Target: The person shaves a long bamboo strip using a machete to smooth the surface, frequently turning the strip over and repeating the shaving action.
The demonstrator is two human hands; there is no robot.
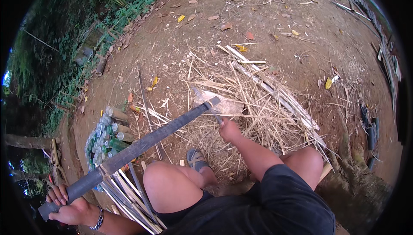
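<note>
Bare dirt ground (266, 15) — daylight, greenery (64, 41)

Long dark bamboo pole (142, 142), grey-black and straight, slanting from lower left up to the right, above the knee. Lower end gripped in the left hand (71, 209); upper cut end showing pale, meeting the blade. Broad knife (221, 105), flat pale blade blurred, set against the pole tip over the heap of dry shavings; handle wrapped in the right hand (228, 129).
</note>
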